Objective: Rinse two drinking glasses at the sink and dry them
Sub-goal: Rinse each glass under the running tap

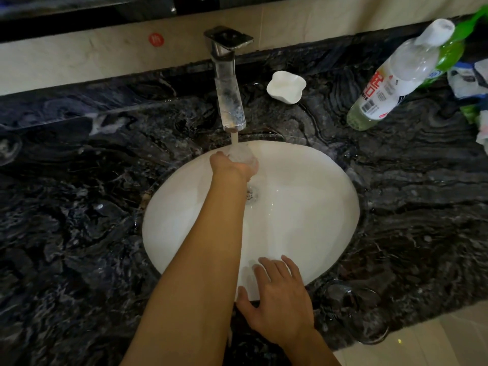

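Note:
My left hand reaches across the white sink and grips a clear drinking glass under the faucet. Water runs from the spout into the glass and foams there. My fingers hide most of the glass. My right hand lies at the sink's front rim with fingers spread and holds nothing. Another clear glass stands on the dark marble counter to the right of that hand, near the counter's front edge.
A small white dish sits right of the faucet. A clear plastic bottle with a red and white label and a green bottle stand at the back right beside crumpled wrappers. A glass object shows at the left edge.

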